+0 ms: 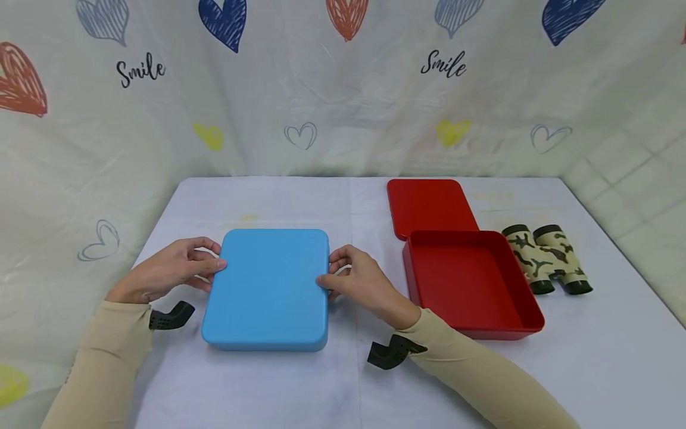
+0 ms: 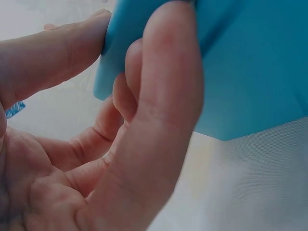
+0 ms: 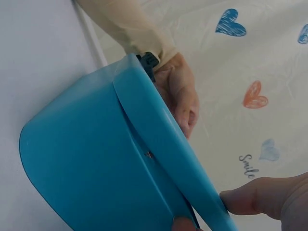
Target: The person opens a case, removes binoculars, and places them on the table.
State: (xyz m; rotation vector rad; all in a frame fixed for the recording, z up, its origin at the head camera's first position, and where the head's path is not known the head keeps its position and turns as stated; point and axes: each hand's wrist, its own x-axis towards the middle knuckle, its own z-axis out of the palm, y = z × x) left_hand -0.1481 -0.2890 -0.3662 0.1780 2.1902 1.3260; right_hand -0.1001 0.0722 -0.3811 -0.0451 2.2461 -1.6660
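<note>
A blue lid (image 1: 270,286) lies over a blue box (image 3: 82,159), raised at an angle so that a narrow gap shows between them in the right wrist view. My left hand (image 1: 179,268) pinches the lid's left edge, thumb on top and fingers beneath. On the opposite edge, my right hand (image 1: 370,286) grips the lid between thumb and fingers. The left wrist view has the left fingers (image 2: 168,67) curled under the rim, in front of the box wall. Whatever the box contains is hidden.
Right of the right hand stands an uncovered red box (image 1: 471,280), with its red lid (image 1: 431,205) lying behind it. Camouflage binoculars (image 1: 557,256) lie beside that box. A heart-printed cloth (image 1: 348,89) hangs behind the white table (image 1: 343,393).
</note>
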